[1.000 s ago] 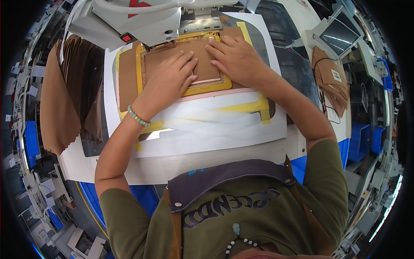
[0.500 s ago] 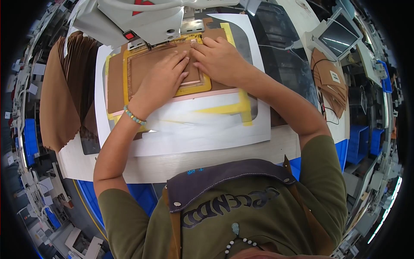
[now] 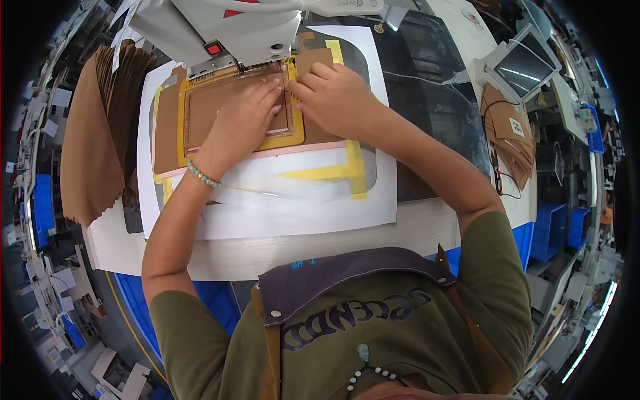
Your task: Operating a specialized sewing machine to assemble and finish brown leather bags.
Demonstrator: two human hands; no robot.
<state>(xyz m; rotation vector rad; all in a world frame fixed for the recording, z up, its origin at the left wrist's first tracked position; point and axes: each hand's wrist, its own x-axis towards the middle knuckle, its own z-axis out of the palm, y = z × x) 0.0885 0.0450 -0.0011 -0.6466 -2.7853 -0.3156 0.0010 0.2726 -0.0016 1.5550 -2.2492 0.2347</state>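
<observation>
My left hand (image 3: 248, 119) lies flat with its fingers stretched out over a brown fabric panel (image 3: 212, 112) inside a yellow-edged frame (image 3: 285, 141). My right hand (image 3: 333, 97) has bent, slightly parted fingers, and their tips touch the frame's right side. Neither hand is closed round anything. The far edge of the frame sits under the grey-white head of a sewing machine (image 3: 230, 30); the needle area is partly hidden. Beneath the frame, more brown material reaches out on both sides, with a pink strip (image 3: 320, 146) along its near edge.
A white sheet (image 3: 300, 217) with yellow tape (image 3: 359, 175) lies under the work. Many brown pieces (image 3: 100, 147) hang in a stack at the left. At the right stand a screen (image 3: 523, 60) and another brown stack (image 3: 508, 127). Blue bins (image 3: 550, 230) are below the table.
The frame, the brown panel and the white sheet have shifted left beneath the machine head. Both hands have moved left along with them, still resting on the work.
</observation>
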